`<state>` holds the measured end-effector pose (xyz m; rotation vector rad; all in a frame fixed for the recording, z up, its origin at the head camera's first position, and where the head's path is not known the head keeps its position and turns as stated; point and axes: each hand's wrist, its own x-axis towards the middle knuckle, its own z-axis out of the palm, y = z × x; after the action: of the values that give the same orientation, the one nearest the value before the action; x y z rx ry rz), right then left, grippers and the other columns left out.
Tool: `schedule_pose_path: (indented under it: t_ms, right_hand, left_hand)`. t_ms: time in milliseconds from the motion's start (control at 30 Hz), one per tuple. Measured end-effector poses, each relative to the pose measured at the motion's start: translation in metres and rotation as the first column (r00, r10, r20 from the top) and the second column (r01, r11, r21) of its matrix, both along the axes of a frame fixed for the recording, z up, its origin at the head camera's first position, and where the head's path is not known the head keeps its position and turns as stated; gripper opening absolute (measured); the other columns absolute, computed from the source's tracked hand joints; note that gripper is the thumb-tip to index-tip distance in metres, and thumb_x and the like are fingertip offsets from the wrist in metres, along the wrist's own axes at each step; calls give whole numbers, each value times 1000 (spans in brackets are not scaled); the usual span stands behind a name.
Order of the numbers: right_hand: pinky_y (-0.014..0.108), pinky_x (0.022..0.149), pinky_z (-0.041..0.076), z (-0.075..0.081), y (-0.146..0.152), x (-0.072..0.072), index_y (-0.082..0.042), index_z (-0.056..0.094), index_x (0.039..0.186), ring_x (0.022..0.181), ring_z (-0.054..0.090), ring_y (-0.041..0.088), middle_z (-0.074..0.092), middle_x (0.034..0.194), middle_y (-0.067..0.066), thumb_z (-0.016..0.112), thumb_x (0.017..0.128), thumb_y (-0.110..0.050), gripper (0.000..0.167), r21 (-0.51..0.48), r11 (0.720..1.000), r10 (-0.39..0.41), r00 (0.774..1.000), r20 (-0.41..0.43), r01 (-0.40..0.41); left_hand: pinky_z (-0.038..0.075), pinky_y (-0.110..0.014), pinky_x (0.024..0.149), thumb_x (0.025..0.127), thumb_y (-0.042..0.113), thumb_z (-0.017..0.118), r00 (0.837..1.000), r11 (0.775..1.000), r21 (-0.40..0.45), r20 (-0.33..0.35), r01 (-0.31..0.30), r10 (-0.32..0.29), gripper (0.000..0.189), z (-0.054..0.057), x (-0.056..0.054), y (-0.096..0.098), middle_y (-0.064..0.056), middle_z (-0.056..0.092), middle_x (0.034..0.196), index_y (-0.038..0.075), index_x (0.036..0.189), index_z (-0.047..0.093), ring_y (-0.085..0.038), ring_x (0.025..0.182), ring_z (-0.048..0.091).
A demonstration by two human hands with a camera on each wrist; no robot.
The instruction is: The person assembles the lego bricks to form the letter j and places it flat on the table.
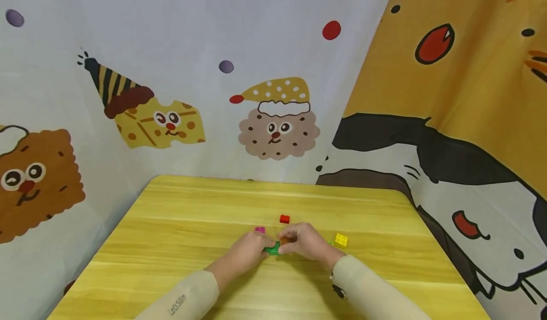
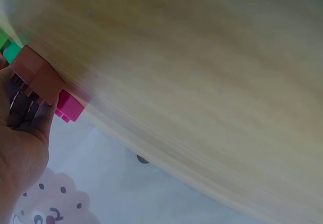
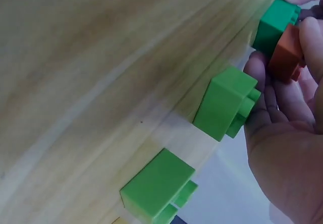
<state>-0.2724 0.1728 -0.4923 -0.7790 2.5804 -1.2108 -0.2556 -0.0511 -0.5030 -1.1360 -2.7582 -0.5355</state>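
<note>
Head view: green brick [image 1: 272,249] with orange brick [image 1: 285,240] on top, at table [image 1: 179,225] centre, pinched between left hand [image 1: 248,249] and right hand [image 1: 304,240], fingers curled around both. Pink brick [image 1: 259,230] just far-left, red brick [image 1: 284,219] farther, yellow brick [image 1: 341,240] right.

One bit of lettering shows up in the head view: small grey print on the left sleeve [image 1: 179,305], running along the forearm near the bottom edge of the picture. It looks like "Let'sSlim", though the letters are tiny and the reading is unsure. In both wrist views nothing can be read.
</note>
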Motion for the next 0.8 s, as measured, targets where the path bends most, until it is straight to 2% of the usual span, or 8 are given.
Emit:
schedule_pose_path:
  t_ms: [133,233,400,467,600,667,800]
  right_hand:
    - [24,74,55,0,5,0,-8,73,115,90,66,9,72,104,-4,79,84,-28,37,54,999,8,1000,6,-8]
    - [26,72,55,2,7,1,-7,72,119,84,67,11,73,101,-6,72,92,-28,35,73,997,25,999,48,-28]
    - [29,73,54,9,7,2,-8,67,128,86,66,12,72,103,-6,60,100,-34,39,98,995,24,991,130,-37]
    - [31,68,53,10,7,0,-11,69,126,82,64,14,72,98,0,61,99,-36,37,71,997,13,978,206,-29]
    - [34,59,48,11,8,-6,-18,72,119,68,56,21,69,86,14,66,96,-38,31,9,1000,-3,936,351,0]
    - [34,58,47,10,10,-9,-20,74,116,66,53,21,67,83,16,68,94,-40,30,-2,1000,-9,923,384,11]
    - [32,58,47,7,14,-13,-22,75,112,64,52,19,66,80,13,70,92,-42,29,-2,1000,-17,912,409,20]
  left_hand:
    - [53,-25,88,82,10,81,1000,1000,-7,29,-3,4,35,1,2,3,0,71,115,14,115,74,-17,107,67]
    - [53,-25,88,82,10,81,1000,1000,-7,30,-6,6,33,1,3,4,1,71,114,14,115,75,-17,106,67]
    - [54,-24,86,82,9,81,999,1000,6,27,-21,21,30,1,2,4,2,73,110,14,111,76,-16,102,68]
    - [53,-23,85,82,9,81,999,1000,8,36,-27,26,29,1,2,3,2,73,109,14,110,76,-15,102,68]
    - [53,-24,85,82,9,81,998,1000,13,53,-17,16,28,3,2,2,3,73,108,15,110,76,-13,100,67]
    - [54,-25,86,82,10,81,998,1000,20,65,-16,15,30,3,2,0,3,72,108,14,111,75,-13,100,67]
    - [53,-32,89,83,19,82,996,999,28,81,-41,38,38,7,4,-11,1,70,111,11,119,71,-16,103,64]
